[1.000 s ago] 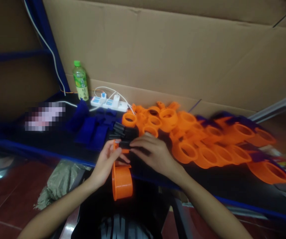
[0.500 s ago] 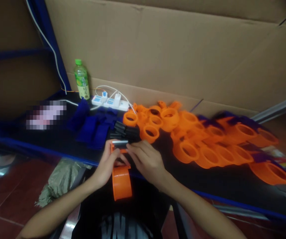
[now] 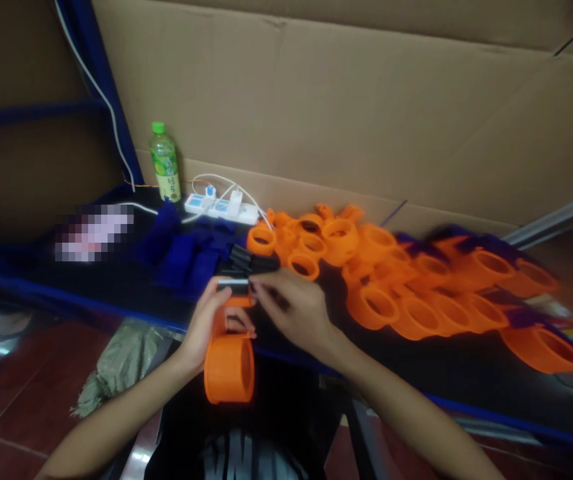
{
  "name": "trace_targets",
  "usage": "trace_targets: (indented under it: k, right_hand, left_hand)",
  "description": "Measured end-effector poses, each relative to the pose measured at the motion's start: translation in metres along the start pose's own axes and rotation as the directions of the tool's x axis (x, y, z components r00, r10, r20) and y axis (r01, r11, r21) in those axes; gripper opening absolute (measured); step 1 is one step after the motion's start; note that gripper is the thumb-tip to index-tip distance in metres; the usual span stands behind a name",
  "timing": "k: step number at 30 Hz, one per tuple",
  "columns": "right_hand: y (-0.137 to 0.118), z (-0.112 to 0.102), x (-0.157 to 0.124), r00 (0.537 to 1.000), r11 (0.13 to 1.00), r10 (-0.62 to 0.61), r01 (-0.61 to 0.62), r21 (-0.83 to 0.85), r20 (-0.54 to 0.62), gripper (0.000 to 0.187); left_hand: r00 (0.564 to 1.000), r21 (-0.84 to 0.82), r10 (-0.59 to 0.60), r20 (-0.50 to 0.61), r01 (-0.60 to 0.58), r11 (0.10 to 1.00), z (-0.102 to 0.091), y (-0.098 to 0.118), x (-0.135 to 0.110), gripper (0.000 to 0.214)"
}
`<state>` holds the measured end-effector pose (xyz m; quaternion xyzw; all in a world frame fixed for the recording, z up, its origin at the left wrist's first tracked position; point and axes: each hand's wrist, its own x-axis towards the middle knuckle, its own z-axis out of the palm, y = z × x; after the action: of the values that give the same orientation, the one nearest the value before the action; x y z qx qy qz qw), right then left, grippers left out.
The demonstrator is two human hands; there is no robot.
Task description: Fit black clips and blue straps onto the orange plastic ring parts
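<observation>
Head view: your left hand (image 3: 205,327) grips a large orange plastic ring part (image 3: 229,365) at the near edge of the dark bench (image 3: 116,287). Your right hand (image 3: 294,310) pinches a small black cylinder (image 3: 233,285) against its top. Loose orange plastic rings (image 3: 396,293) lie heaped just right; blue blocks (image 3: 186,257) sit behind.

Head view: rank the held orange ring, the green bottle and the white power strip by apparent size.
1. Orange ring, though it is nearest the camera, so unsure.
2. White power strip and green bottle look alike.
</observation>
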<state>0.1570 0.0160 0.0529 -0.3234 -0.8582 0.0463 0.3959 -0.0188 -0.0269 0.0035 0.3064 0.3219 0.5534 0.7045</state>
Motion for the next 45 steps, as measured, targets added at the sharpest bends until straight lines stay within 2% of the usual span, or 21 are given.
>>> trace_targets:
  k: [2,4,6,8,11,14,18,21,24,26,28,30,32,35,38,45]
  right_hand:
    - [0.010,0.003,0.026,0.997,0.994,0.074,-0.072,-0.079,0.022,0.018]
    - [0.022,0.012,0.057,0.983,0.977,0.116,-0.088,-0.194,0.142,0.024]
    - [0.033,0.025,0.090,0.941,0.949,0.160,-0.063,-0.310,0.298,0.030]
    - [0.042,0.041,0.117,0.884,0.896,0.241,-0.044,-0.441,0.401,0.033]
    - [0.052,0.066,0.145,0.841,0.841,0.337,-0.067,-0.537,0.422,0.033]
    - [0.058,0.085,0.157,0.813,0.813,0.396,-0.094,-0.574,0.428,0.030]
    - [0.061,0.094,0.162,0.795,0.786,0.453,-0.144,-0.601,0.403,0.036]
    - [0.057,0.083,0.157,0.825,0.784,0.454,-0.190,-0.591,0.337,0.027]
    - [0.049,0.059,0.137,0.866,0.814,0.422,-0.231,-0.533,0.269,0.027]
    - [0.042,0.039,0.115,0.896,0.883,0.380,-0.277,-0.378,0.229,0.022]
    - [0.032,0.019,0.088,0.921,0.940,0.332,-0.306,-0.152,0.204,0.017]
    - [0.020,0.003,0.063,0.931,0.951,0.301,-0.309,0.006,0.206,0.018]
    - [0.006,-0.007,0.044,0.931,0.947,0.286,-0.311,0.082,0.227,0.022]
    - [-0.009,-0.011,0.029,0.918,0.928,0.288,-0.338,0.156,0.274,0.024]
    - [-0.015,-0.006,0.025,0.913,0.908,0.298,-0.361,0.211,0.280,0.021]
    - [0.004,0.001,0.013,0.942,0.936,0.118,-0.212,0.281,0.315,0.042]
  left_hand:
    - [1.000,-0.013,0.012,-0.022,-0.012,1.000,0.000,0.001,0.000,0.028]
    - [1.000,-0.013,0.018,-0.025,-0.018,1.000,0.000,0.001,-0.001,0.026]
    - [1.000,-0.016,0.021,-0.019,-0.021,1.000,-0.001,0.000,-0.002,0.026]
    - [1.000,-0.030,0.022,-0.014,-0.023,0.999,-0.002,0.000,-0.002,0.026]
    - [1.000,-0.072,0.018,-0.011,-0.019,0.997,-0.002,0.002,-0.001,0.026]
    - [1.000,-0.103,0.006,-0.006,-0.007,0.995,-0.002,0.003,0.000,0.025]
    - [1.000,-0.110,-0.001,-0.017,-0.001,0.994,-0.001,0.002,0.000,0.026]
    - [0.999,-0.164,0.003,-0.052,-0.012,0.986,-0.001,0.001,-0.002,0.028]
    - [0.996,-0.220,0.009,-0.092,-0.030,0.975,-0.001,0.000,-0.002,0.032]
    - [0.993,-0.207,0.024,-0.112,-0.046,0.977,0.000,0.000,-0.002,0.036]
    - [0.985,-0.159,0.088,-0.148,-0.111,0.981,0.001,0.000,-0.002,0.035]
    - [0.968,-0.097,0.171,-0.183,-0.190,0.977,0.004,-0.001,-0.002,0.031]
    - [0.957,-0.044,0.211,-0.197,-0.224,0.974,0.006,-0.003,-0.003,0.028]
    - [0.964,-0.020,0.169,-0.206,-0.177,0.984,0.008,-0.005,-0.004,0.029]
    - [0.969,-0.054,0.117,-0.216,-0.132,0.990,0.006,-0.005,-0.003,0.033]
    - [0.987,-0.196,0.044,-0.153,-0.074,0.978,0.001,0.001,-0.003,0.032]
